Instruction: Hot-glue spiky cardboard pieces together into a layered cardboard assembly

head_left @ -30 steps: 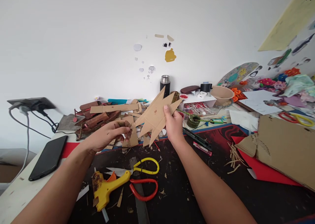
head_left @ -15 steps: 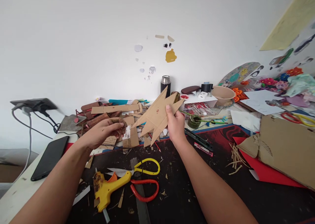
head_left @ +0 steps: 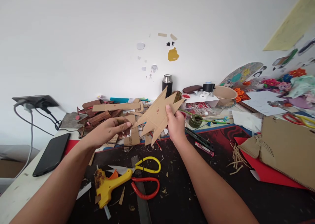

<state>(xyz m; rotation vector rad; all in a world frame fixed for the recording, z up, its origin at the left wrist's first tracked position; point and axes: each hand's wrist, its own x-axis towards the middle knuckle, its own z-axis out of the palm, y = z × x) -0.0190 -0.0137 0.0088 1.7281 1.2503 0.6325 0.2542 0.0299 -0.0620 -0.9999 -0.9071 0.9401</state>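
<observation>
A spiky piece of brown cardboard (head_left: 157, 114), cut with several long pointed tips, is held up above the desk. My right hand (head_left: 176, 122) grips its right side, thumb flat across the front; the other fingers are hidden behind it. My left hand (head_left: 115, 129) is by the leftmost tip, fingers loosely curled and apart, with nothing visible in them. Whether a fingertip touches that tip is hard to see. Below, on the dark mat, lie a yellow glue gun (head_left: 108, 188) and scissors (head_left: 146, 178) with one yellow and one red handle, resting across a metal ruler (head_left: 142, 201).
Cardboard scraps (head_left: 115, 107) pile up along the wall. A black flask (head_left: 167, 83) stands behind them. A phone (head_left: 51, 155) lies at left near a power strip (head_left: 35, 101). At right are a utility knife (head_left: 199, 138), twine pieces (head_left: 236, 160) and a large cardboard sheet (head_left: 287, 148).
My left hand has moved right, closer to the cardboard's left tip. My right hand keeps its grip on the piece. The whole view has shifted slightly.
</observation>
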